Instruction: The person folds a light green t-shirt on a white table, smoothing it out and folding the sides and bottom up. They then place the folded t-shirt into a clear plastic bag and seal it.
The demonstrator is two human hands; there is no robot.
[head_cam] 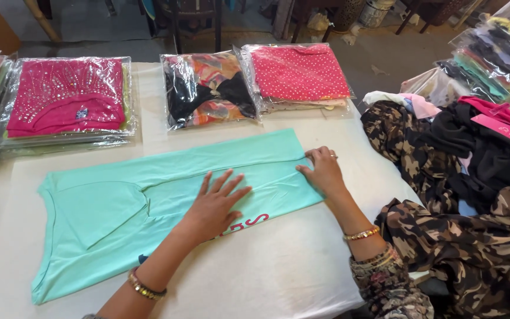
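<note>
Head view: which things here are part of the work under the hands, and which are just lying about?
In hand:
- mint green garment, spread flat on the white table
- left hand, pressed flat on it
- right hand, at its folded edge

Lying about:
- bagged pink sequinned top
- bagged patterned garment
- bagged pink dotted garment
- camouflage clothes pile

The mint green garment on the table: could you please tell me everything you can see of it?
The mint green garment is a thin, stretchy-looking knit, lying flat and partly folded lengthwise on the white table. Pink lettering shows at its lower edge. The left hand presses flat on its middle; the right hand holds its right end. Nothing else touches it.
</note>
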